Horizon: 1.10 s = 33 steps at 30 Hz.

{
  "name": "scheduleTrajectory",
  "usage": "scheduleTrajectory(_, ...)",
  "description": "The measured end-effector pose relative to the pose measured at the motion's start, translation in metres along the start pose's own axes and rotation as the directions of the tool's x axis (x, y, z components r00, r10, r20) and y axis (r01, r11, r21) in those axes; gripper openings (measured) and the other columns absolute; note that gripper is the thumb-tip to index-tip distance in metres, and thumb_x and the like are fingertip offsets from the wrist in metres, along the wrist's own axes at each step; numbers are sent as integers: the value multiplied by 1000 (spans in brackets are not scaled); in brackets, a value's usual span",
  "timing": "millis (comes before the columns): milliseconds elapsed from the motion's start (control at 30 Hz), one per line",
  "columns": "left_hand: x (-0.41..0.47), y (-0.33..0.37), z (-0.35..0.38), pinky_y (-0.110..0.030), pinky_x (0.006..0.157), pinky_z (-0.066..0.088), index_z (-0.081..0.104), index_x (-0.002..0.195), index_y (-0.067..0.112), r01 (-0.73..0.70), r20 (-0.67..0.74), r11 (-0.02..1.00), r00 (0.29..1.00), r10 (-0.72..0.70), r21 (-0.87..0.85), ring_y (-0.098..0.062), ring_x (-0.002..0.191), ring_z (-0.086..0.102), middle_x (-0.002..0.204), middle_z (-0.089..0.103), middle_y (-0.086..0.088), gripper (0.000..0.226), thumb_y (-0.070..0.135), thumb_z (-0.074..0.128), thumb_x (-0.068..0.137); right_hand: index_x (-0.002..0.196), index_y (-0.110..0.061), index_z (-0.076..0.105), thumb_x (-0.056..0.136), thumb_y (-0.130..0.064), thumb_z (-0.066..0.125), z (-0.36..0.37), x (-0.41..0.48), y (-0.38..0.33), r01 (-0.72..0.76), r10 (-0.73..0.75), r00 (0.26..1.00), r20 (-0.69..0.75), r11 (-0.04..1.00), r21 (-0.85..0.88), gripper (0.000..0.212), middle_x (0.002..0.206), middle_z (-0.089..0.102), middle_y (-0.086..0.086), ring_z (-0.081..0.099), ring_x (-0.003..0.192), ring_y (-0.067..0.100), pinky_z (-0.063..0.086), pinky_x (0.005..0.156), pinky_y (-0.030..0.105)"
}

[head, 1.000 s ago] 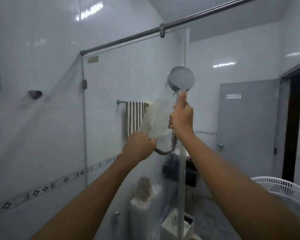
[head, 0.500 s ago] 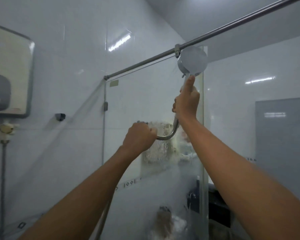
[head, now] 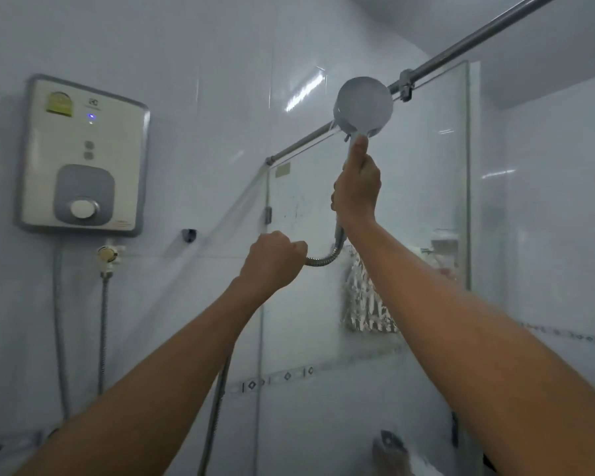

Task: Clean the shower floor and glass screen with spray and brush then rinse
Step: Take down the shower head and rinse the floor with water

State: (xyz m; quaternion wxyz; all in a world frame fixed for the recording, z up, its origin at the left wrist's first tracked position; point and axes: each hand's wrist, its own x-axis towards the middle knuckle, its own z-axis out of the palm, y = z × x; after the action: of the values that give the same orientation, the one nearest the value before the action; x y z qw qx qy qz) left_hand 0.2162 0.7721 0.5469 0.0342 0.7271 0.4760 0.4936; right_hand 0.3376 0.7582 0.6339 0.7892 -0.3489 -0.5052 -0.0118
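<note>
- The round grey shower head is held high against the clear glass screen, just under the steel top rail. It faces the pane, so this looks like the rinsing step.
- The right hand is wrapped round the head's handle, with one finger stretched up its back.
- The left hand is a closed fist gripping the ribbed metal hose just below.
- Rippled water streaks blur the glass beside the right forearm.
- The next move probably calls for sweeping the spray along the top edge, then downward, with the left hand feeding slack.
- A second ago the head was at mid-pane; it has since climbed to the rail, and the white wall-mounted water heater has come fully into view.
</note>
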Motion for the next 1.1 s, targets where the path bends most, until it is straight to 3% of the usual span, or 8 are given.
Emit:
scheduleTrajectory(233,-40,-40,31,-29,49,27,33,58,9,72,57,995,995,-76,64,-21,53,35,59,40,-6,39,23,51,90,84,-19,57,100,-67,25,-11,-56,51,-118,119,993,19,992,-43,61,73,63,3,66,71,26,57,66,46)
scheduleTrajectory(367,-75,-67,50,-27,49,32,39,57,9,117,135,987,982,-132,111,-18,49,38,57,44,-3,44,31,53,92,73,-21,49,100,-65,31,-29,-109,72,-164,164,985,51,986,-10,55,59,52,-1,56,56,22,45,54,34)
scheduleTrajectory(467,-126,-102,70,-28,53,39,43,54,9,151,233,976,954,-186,159,-23,54,50,56,51,-5,52,44,56,90,72,-24,45,99,-65,34,-54,-172,102,-332,326,942,85,940,74,51,51,38,-1,41,47,21,40,48,36)
scheduleTrajectory(533,-161,-125,83,-30,54,37,41,50,12,124,305,965,932,-193,233,-27,59,54,53,46,-5,56,53,54,84,77,-31,55,101,-61,35,-72,-219,121,-459,439,886,147,876,149,43,50,30,-2,32,42,17,33,43,31)
scheduleTrajectory(633,-218,-159,102,-32,56,35,36,47,11,117,416,936,873,-256,331,-32,60,53,49,41,-6,57,59,48,75,91,-34,58,103,-58,35,-92,-288,148,-581,546,811,211,796,173,35,55,29,1,30,46,15,30,44,31)
scheduleTrajectory(833,-326,-221,109,-33,59,33,38,57,0,252,433,852,774,-462,459,-39,77,64,69,59,-25,63,51,59,88,97,-16,50,98,-64,35,-114,-406,181,-795,730,600,329,590,140,50,53,42,2,40,42,18,40,45,28)
scheduleTrajectory(933,-392,-242,95,-31,60,33,52,59,-2,333,455,805,690,-563,491,-36,82,66,69,61,-21,56,43,61,91,85,-14,46,99,-64,33,-125,-478,177,-912,822,408,398,388,133,53,51,42,4,39,38,18,38,43,25)
scheduleTrajectory(1100,-503,-280,56,-33,69,51,74,85,7,472,464,650,459,-758,595,-28,84,69,85,71,-16,65,65,45,80,77,-17,47,96,-68,35,-140,-590,147,-992,860,124,495,118,45,56,52,40,5,37,40,17,33,45,25)
